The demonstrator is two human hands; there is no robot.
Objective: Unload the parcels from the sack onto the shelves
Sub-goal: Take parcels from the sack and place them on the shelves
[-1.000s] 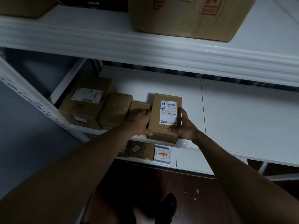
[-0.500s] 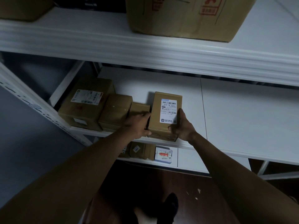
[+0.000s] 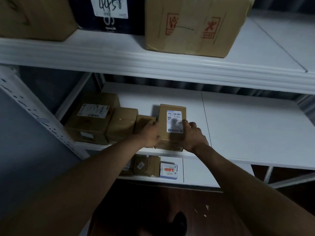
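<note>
A labelled cardboard parcel (image 3: 172, 125) sits at the front edge of the white middle shelf (image 3: 247, 126), last in a row of three brown boxes (image 3: 109, 120). The left hand (image 3: 150, 134) and right hand (image 3: 193, 136) clasp its two long sides, fingers (image 3: 192, 126) curled against the card. The box looks rigid and light enough for one person; its taped faces may be slick, so flat side walls seem the safest hold.
</note>
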